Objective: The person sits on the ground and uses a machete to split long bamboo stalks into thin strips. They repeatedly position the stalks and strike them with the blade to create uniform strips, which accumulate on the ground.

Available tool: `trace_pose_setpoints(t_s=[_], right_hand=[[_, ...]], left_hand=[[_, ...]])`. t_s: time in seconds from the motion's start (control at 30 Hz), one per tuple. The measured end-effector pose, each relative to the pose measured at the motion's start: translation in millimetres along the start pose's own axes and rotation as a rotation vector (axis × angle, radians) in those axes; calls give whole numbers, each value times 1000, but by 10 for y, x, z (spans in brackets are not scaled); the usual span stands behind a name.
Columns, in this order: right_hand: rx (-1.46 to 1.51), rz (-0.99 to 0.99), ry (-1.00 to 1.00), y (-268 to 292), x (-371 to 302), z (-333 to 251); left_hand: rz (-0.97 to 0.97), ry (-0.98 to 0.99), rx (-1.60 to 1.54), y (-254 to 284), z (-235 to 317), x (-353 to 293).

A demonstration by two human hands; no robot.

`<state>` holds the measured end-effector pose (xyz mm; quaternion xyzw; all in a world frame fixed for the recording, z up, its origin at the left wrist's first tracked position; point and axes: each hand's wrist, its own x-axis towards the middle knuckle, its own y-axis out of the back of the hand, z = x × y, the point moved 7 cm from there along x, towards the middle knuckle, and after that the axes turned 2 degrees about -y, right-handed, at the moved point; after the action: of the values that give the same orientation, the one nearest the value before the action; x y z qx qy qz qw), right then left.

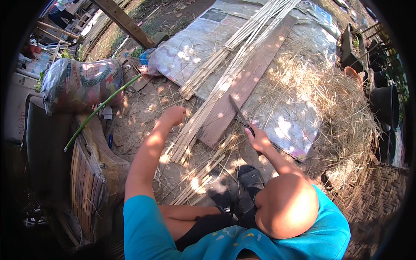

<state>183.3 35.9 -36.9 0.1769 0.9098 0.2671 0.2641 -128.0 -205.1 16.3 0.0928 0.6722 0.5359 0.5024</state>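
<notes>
My right hand [260, 139] is closed around the dark handle of a knife [236, 107]. Its blade points up and to the left, over the edge of a brown wooden plank [252, 77]. Out in front on the left, my left hand [174, 115] is closed, and what its fingers hold, if anything, is hidden. Long pale split strips, probably bamboo [220, 98], lie along the plank's left side, to the right of that hand. Farther off rests a second bundle of strips [203, 77]. Shorter loose strips [200, 178] lie on the dirt near my sandalled feet.
A heap of straw-like shavings [320, 82] covers the right of a pale printed sheet [182, 56]. At left, a green stalk [100, 107] leans past a stuffed plastic sack [80, 84] and a wooden block [97, 160]. Black pots [385, 104] and a woven mat [375, 208] line the right.
</notes>
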Motion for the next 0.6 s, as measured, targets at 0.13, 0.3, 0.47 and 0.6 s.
trace_pose_setpoints(t_s=[0.13, 0.3, 0.47, 0.6], right_hand=[[38, -32, 19, -134, -137, -117], [-11, -90, 17, 56, -191, -12], [-53, -97, 116, -134, -107, -124], [43, -229, -148, 80, -232, 2]], left_hand=[[305, 127, -300, -154, 143, 1122], [487, 361, -472, -554, 580, 1538], [570, 416, -570, -300, -266, 1311], [956, 212, -599, 1075, 263, 631]])
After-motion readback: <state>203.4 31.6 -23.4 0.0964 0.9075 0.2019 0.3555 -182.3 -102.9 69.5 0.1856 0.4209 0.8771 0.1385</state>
